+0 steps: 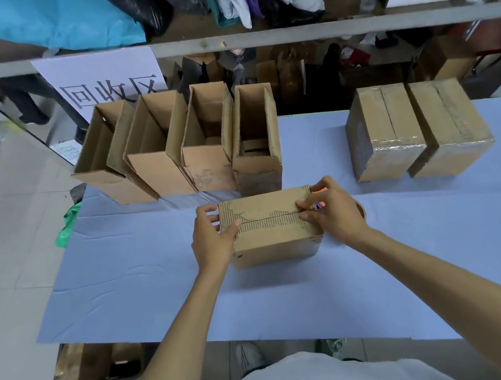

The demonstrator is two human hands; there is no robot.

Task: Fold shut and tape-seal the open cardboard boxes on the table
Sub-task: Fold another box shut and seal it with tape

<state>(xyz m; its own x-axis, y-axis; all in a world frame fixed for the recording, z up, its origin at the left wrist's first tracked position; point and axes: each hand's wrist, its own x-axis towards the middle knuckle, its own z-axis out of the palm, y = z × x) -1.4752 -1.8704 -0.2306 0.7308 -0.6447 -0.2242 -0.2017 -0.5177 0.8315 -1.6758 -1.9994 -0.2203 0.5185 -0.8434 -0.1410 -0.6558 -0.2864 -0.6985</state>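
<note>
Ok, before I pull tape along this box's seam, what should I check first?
1. Flaps of the box folded flat, seam closed: ok.
2. Grip of the left hand on the box's left end, steadying it: ok.
3. Tape end stuck down at the right end: cannot tell, the right hand covers it.
4. Grip on the orange-and-blue tool in the right hand: ok, though it is mostly hidden.
5. Tape along the seam: not ok, it looks bare.
6. The four open boxes behind: not ok, unsealed.

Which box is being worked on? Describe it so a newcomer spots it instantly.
On the blue-covered table, look in front of the row of four open boxes. The box sits gripped between the left hand and right hand. Unlike its neighbours, it is folded shut yet shows no glossy tape.
</note>
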